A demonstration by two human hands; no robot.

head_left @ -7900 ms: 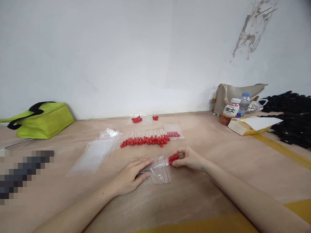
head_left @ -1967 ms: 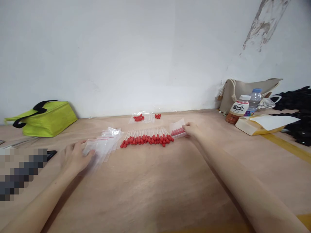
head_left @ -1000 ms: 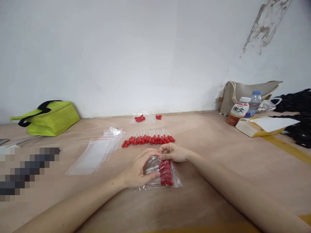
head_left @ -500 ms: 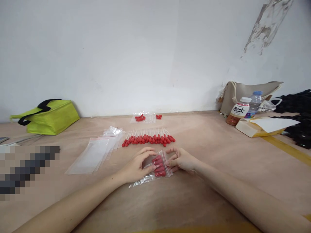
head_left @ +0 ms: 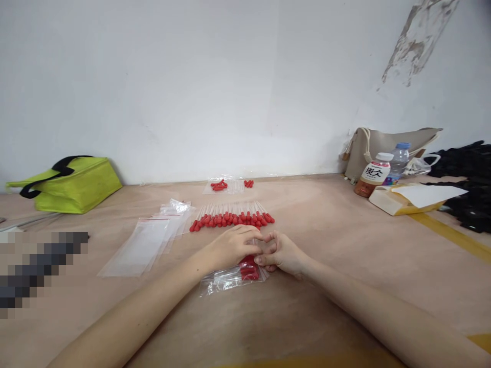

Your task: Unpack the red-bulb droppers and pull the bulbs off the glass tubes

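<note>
At lower centre, our right hand (head_left: 287, 255) is pinching the crosswise bag (head_left: 223, 281) by its right end, left hand (head_left: 235, 246) arching over, grip hidden.

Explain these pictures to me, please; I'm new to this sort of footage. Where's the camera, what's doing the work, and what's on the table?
There is no machine here, just a person's bare left hand and right hand. Every picture comes from one camera worn on the head, looking forward and down.

Both hands are at a clear bag with red-ended pieces in it; the fingers hide exactly how each grips it.

Beyond them on the brown table lies a row of red-tipped sticks. Flat clear bags lie to the left. Farther off are a lime-green bag on the left and a labelled bottle on the right.
</note>
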